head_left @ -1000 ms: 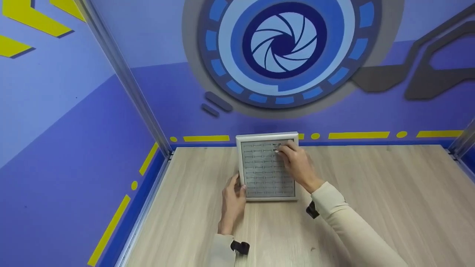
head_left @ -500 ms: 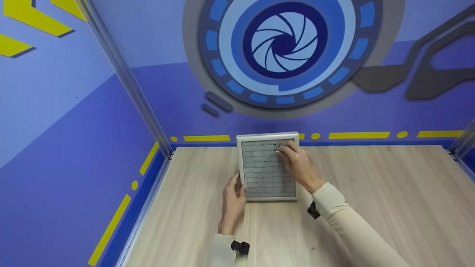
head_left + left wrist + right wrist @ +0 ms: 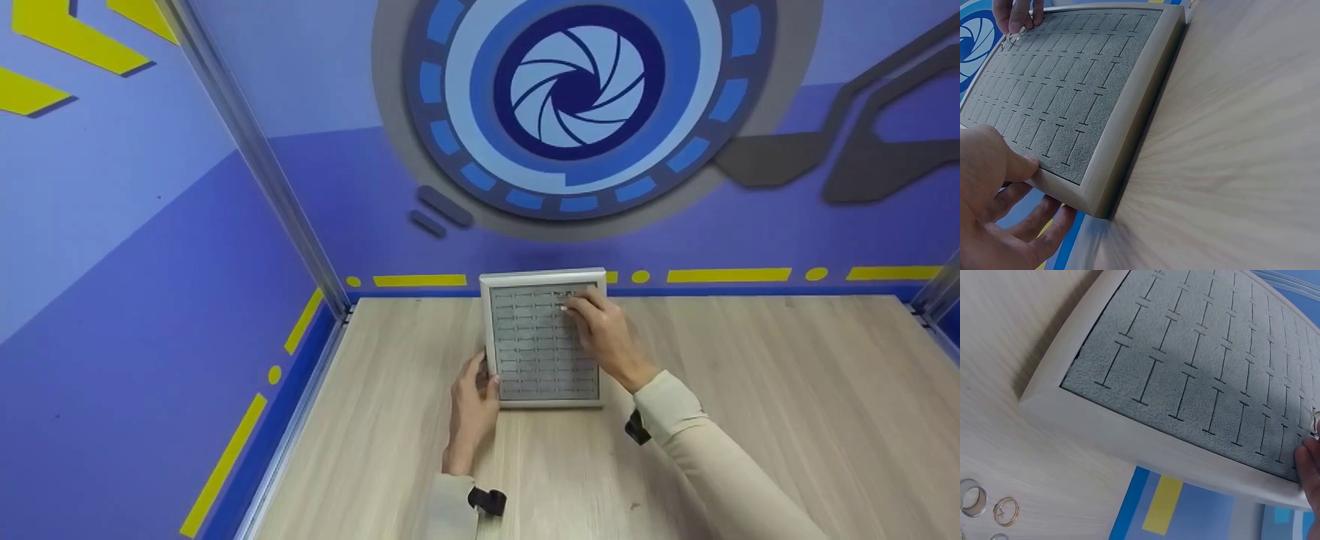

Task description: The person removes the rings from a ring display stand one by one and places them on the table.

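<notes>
A ring display tray (image 3: 536, 349) with a pale frame and a grey slotted pad stands tilted up on the wooden table. My left hand (image 3: 472, 409) grips its lower left edge; in the left wrist view the thumb lies on the front of the frame and the fingers are behind and below it. Near the pad's upper right slots, my right hand (image 3: 606, 336) pinches a ring (image 3: 1013, 38) against the pad. Fingers partly cover this ring, so how deep it sits in a slot cannot be told. Small shiny pieces (image 3: 562, 293) show in the top row.
In the right wrist view a wide silver ring (image 3: 972, 498) and a gold-coloured ring (image 3: 1006, 512) lie on the table, with others cut off at the frame's edge. A blue and purple wall (image 3: 420, 255) rises directly behind the tray.
Both hands keep their places on the tray and ring. Only a slight shift of the whole head view shows.
</notes>
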Demonstrator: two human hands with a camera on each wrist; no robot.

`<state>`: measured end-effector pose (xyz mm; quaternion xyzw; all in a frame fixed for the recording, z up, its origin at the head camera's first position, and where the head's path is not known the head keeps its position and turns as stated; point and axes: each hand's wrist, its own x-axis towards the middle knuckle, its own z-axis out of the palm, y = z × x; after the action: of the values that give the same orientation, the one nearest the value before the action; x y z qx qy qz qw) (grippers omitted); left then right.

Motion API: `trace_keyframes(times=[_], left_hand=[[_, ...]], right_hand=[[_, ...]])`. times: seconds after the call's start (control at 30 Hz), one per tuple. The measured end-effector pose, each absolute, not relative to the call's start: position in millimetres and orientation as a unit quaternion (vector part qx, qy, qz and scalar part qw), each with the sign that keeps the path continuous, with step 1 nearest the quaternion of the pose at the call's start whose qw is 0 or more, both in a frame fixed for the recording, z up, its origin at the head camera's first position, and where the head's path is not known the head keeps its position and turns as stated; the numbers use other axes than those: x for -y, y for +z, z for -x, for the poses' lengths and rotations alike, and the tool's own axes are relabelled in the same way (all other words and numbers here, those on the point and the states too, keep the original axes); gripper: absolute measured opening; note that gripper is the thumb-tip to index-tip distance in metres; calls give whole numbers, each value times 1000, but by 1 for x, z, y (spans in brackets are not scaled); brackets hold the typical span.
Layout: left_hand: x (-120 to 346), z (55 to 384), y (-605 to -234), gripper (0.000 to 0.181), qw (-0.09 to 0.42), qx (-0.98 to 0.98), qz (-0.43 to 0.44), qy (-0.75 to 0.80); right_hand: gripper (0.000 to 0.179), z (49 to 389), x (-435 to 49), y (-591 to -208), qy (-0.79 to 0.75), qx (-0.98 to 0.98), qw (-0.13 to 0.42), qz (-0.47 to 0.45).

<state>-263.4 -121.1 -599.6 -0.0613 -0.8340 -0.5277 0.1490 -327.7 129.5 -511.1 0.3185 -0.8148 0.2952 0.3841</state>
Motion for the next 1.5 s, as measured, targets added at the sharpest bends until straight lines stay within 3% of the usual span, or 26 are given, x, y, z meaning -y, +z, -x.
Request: trace_keyframes(times=[0.77, 1.23, 1.5], left_hand=[[119, 262, -598, 51, 142, 833, 63, -531], [122, 260, -600, 51, 136, 834, 43, -533], [120, 258, -598, 52, 136, 834, 45, -532]], right_hand=[[16, 320, -148, -510, 304, 799, 395, -336], [10, 294, -170, -517, 282, 835, 330, -339], [16, 276, -188, -526, 272, 864, 290, -310]])
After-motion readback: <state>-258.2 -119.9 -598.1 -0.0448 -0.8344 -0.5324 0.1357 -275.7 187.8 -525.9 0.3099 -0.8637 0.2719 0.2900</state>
